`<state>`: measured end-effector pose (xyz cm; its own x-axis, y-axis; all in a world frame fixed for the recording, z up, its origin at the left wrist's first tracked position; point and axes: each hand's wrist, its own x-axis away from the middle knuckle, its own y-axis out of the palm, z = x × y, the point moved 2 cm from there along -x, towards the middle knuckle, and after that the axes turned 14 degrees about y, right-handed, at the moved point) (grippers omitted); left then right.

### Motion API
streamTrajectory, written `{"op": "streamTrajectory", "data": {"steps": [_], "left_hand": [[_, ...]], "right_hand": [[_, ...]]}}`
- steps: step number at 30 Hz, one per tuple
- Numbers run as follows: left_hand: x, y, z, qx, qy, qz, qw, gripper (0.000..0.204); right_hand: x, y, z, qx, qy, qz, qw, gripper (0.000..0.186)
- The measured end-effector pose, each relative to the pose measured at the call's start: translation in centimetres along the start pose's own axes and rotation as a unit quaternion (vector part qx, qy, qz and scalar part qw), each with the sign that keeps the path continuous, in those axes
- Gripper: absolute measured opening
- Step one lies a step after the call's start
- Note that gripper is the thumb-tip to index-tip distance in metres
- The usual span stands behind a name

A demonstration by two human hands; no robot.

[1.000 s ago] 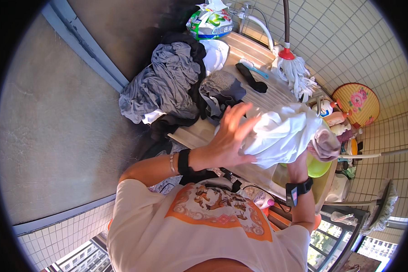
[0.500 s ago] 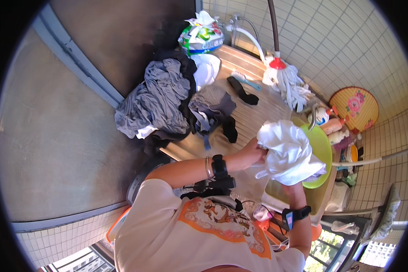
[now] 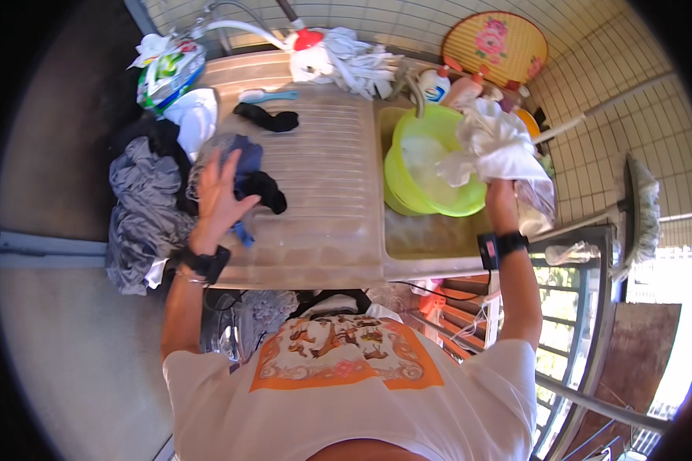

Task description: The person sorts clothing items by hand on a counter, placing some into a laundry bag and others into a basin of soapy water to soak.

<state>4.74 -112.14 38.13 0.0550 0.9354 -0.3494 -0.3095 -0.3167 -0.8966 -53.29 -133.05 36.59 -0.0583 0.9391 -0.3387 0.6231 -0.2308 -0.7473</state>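
Note:
My right hand [image 3: 502, 196] grips a bunched white garment [image 3: 507, 146], its fingers mostly hidden under the fabric. That garment hangs over the right rim of a lime-green basin [image 3: 396, 173], which stands in the sink and holds cloudy, sudsy water. My left hand [image 3: 221, 192] is open, fingers spread, over a small pile of grey-blue clothing [image 3: 244, 157] on the ribbed washboard counter. Whether it touches the pile I cannot tell. Beside it lies a black sock-like piece [image 3: 265, 192]. A larger heap of grey cloth [image 3: 142, 184] is at the left edge.
Another black sock-like piece [image 3: 269, 117] and a blue-handled brush [image 3: 267, 96] lie farther back on the counter [image 3: 323, 177]. A mop head [image 3: 350, 61] rests by the wall. Pump bottles [image 3: 463, 91] and a round woven fan [image 3: 500, 48] stand behind the basin, near the tap [image 3: 415, 96].
My left hand has let go of the white garment and moved left over the clothing. My right hand keeps hold of it at the basin's right side. The view has turned.

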Motion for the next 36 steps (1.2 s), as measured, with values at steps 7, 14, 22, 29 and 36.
{"op": "streamTrajectory", "data": {"steps": [7, 14, 22, 29, 36], "left_hand": [[1.3, 1.7, -4.2, 0.094, -0.064, -0.050, 0.992, 0.118], [3.4, 2.3, -11.9, 0.114, -0.156, -0.025, 0.981, 0.081], [-1.8, 1.0, -11.8, -0.018, -0.231, -0.194, 0.953, 0.085], [-1.9, 1.0, -12.8, 0.042, -0.219, -0.197, 0.955, 0.091], [-1.7, 0.5, -14.0, 0.065, -0.220, -0.164, 0.960, 0.082]], "right_hand": [[0.3, 5.0, 12.7, -0.275, 0.207, -0.266, 0.901, 0.066], [1.7, 10.2, 3.9, -0.082, 0.424, -0.290, 0.854, 0.038], [3.7, 10.8, -11.1, -0.182, 0.211, -0.371, 0.886, 0.027], [10.0, 16.0, -25.1, -0.166, 0.039, -0.517, 0.839, 0.030], [12.5, 23.4, -36.7, -0.095, -0.175, -0.393, 0.898, 0.062]]}}
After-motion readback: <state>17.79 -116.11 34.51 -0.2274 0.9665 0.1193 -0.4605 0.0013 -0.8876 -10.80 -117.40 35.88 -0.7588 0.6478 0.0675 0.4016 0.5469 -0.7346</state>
